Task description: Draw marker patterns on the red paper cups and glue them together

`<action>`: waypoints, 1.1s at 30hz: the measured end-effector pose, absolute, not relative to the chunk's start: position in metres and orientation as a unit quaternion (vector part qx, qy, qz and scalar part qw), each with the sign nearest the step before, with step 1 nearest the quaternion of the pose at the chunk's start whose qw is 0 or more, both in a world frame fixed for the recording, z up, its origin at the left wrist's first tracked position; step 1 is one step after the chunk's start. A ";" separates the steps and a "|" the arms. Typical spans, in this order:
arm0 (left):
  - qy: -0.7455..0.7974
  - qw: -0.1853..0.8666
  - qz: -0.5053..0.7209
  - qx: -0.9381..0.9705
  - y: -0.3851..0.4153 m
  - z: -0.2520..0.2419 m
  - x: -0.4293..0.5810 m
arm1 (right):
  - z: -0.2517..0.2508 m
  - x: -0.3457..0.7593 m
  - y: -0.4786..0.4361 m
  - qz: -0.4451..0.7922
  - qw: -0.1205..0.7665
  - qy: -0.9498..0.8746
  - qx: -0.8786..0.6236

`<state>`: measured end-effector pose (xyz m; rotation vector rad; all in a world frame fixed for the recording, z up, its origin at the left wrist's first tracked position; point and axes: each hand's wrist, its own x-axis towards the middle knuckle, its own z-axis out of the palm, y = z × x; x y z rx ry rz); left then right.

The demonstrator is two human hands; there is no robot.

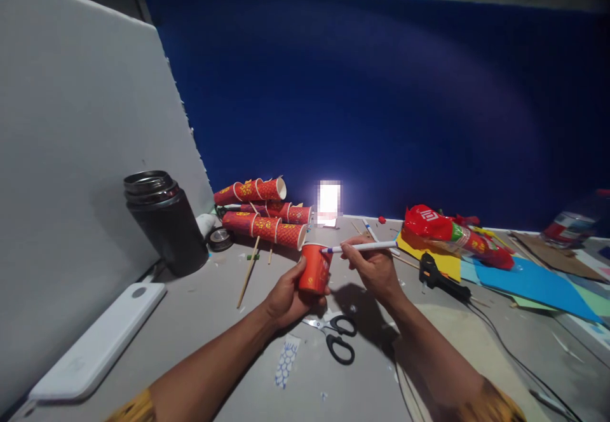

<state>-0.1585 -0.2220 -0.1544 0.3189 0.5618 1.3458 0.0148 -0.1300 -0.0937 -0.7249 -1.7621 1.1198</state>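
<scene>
My left hand [290, 298] is wrapped round a red paper cup [312, 272], which stands upright above the table with its rim up. In my right hand [374, 266] is a white marker [366, 246] held like a pen, its blue-purple tip at the cup's side near the rim. Whether the tip touches the cup I cannot tell. Below the cup lie scissors [339, 339] with black handles, their blades partly under my left hand. A strip of paper [287, 363] with a blue scale pattern lies in front of them.
Stacked red paper cups [267, 228] lie behind my left hand, near a wooden stick [248, 272]. A black flask [166, 225] and a white power strip-like block [102, 339] stand left. Right are a glue gun [443, 279], coloured paper [528, 285] and a red plastic package [457, 236].
</scene>
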 end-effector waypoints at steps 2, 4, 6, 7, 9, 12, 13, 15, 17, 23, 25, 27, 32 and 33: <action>0.248 0.739 0.612 0.134 -0.223 -0.154 -0.159 | -0.094 0.015 -0.130 0.473 0.417 -0.722 -0.286; 0.243 0.743 0.610 0.131 -0.223 -0.152 -0.159 | -0.095 0.015 -0.130 0.478 0.420 -0.720 -0.277; 0.245 0.743 0.609 0.133 -0.224 -0.151 -0.159 | -0.094 0.015 -0.130 0.458 0.458 -0.709 -0.279; 0.249 0.741 0.609 0.134 -0.224 -0.150 -0.158 | -0.094 0.015 -0.130 0.447 0.473 -0.705 -0.282; 0.255 0.740 0.608 0.131 -0.225 -0.150 -0.158 | -0.093 0.014 -0.131 0.439 0.476 -0.705 -0.289; 0.253 0.738 0.611 0.134 -0.225 -0.150 -0.157 | -0.091 0.015 -0.133 0.459 0.436 -0.722 -0.281; 0.254 0.735 0.613 0.138 -0.225 -0.151 -0.157 | -0.090 0.015 -0.134 0.463 0.432 -0.723 -0.277; 0.265 0.727 0.616 0.145 -0.225 -0.151 -0.156 | -0.090 0.015 -0.135 0.454 0.450 -0.719 -0.272; 0.280 0.718 0.619 0.151 -0.225 -0.152 -0.156 | -0.091 0.014 -0.134 0.435 0.475 -0.713 -0.277; 0.283 0.713 0.621 0.157 -0.226 -0.151 -0.155 | -0.090 0.015 -0.133 0.460 0.431 -0.726 -0.275; 0.290 0.709 0.623 0.160 -0.226 -0.151 -0.155 | -0.089 0.015 -0.132 0.450 0.452 -0.719 -0.278; 0.297 0.702 0.627 0.164 -0.226 -0.152 -0.154 | -0.090 0.015 -0.132 0.434 0.476 -0.711 -0.283; 0.284 0.706 0.626 0.168 -0.226 -0.152 -0.155 | -0.089 0.015 -0.133 0.466 0.428 -0.723 -0.277; 0.286 0.706 0.626 0.169 -0.226 -0.152 -0.155 | -0.089 0.015 -0.133 0.468 0.434 -0.719 -0.275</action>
